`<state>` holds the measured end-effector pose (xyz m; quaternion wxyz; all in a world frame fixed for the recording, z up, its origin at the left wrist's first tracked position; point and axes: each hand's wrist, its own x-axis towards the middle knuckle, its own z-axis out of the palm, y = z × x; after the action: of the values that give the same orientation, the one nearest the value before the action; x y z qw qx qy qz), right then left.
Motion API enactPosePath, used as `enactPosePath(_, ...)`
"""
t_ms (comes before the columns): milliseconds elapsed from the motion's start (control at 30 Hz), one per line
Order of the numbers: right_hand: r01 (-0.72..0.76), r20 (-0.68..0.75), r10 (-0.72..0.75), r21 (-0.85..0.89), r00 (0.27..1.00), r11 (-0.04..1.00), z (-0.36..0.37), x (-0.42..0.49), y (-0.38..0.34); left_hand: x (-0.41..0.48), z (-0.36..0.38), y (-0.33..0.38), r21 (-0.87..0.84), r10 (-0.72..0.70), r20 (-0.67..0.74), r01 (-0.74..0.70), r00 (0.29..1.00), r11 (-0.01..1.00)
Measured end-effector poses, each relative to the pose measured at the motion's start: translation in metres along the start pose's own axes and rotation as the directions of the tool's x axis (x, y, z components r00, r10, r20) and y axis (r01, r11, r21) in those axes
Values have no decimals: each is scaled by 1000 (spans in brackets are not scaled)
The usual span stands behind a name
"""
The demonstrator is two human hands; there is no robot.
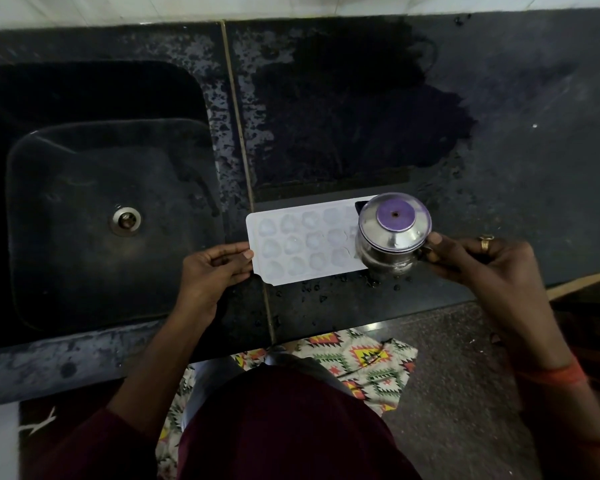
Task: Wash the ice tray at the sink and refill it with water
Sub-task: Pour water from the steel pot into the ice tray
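Dim, soft-focus wide-angle view, edges bowed, dull sheen on wet countertop [499, 98].
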<state>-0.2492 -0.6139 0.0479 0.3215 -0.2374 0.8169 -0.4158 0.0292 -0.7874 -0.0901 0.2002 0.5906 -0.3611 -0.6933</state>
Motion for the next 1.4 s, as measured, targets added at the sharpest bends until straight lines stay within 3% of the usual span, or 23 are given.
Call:
enactPosePath(100,3,1,-3,27,1000,1000,-2,-4,1,-1,0,1,5,0,-3,0,1000,1000)
enactPosePath(567,33,29,-28,-221,999,975,-3,-14,1,-2,1,2,13,1,-10,-1,1000,1000)
enactPosePath(1400,-16,41,27,-264,999,965,-4,-16,-4,-2,0,2,17,-1,-3,2,1000,1000)
